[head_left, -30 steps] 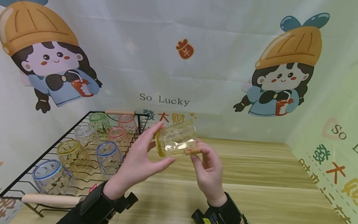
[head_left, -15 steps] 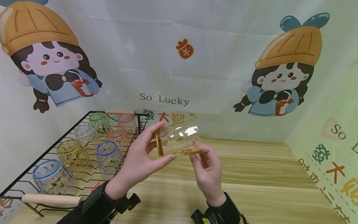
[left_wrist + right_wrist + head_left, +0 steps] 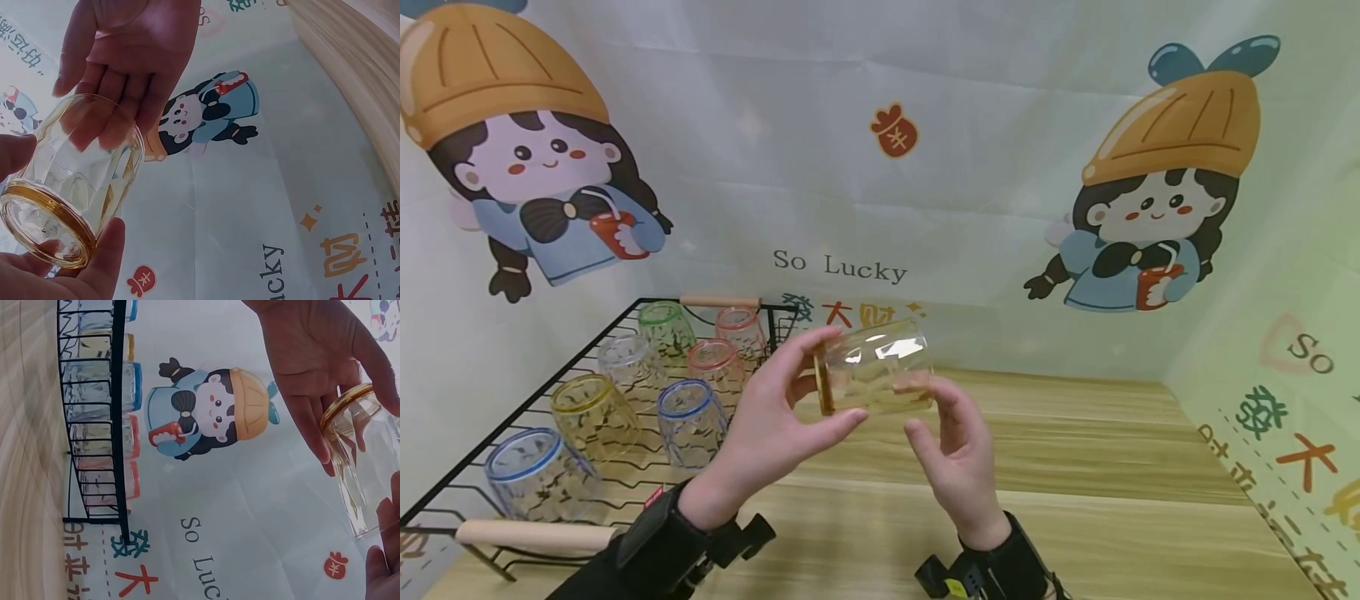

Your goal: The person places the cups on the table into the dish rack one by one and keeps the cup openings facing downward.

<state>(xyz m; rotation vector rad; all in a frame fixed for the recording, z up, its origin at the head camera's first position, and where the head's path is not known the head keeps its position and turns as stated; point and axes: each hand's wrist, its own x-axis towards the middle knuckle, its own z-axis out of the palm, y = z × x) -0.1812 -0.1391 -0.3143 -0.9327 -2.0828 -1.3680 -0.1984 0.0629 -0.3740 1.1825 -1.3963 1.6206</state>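
A clear yellow glass cup (image 3: 880, 367) is held lying on its side in the air, its thick amber base to the left. My left hand (image 3: 767, 425) grips it around the base end, thumb below and fingers above and behind. At the mouth end is my right hand (image 3: 958, 467), its fingers touching or just behind the glass wall; which of these is hard to tell. Its thumb stands off the cup. The left wrist view shows the cup (image 3: 81, 181) with the right fingers seen through its mouth end, fairly straight.
On the left, a black wire rack (image 3: 535, 398) with wooden handles (image 3: 535, 535) holds several glass cups, coloured ends up, including a blue one (image 3: 692, 425) near my left forearm. A wood-grain table (image 3: 1112, 467) lies beneath. Printed cloth (image 3: 985, 167) hangs behind and at the sides.
The right thumb has come away from the cup's mouth end, which it was near or pinching before. The cup has rolled slightly and moved a little left in the left hand.
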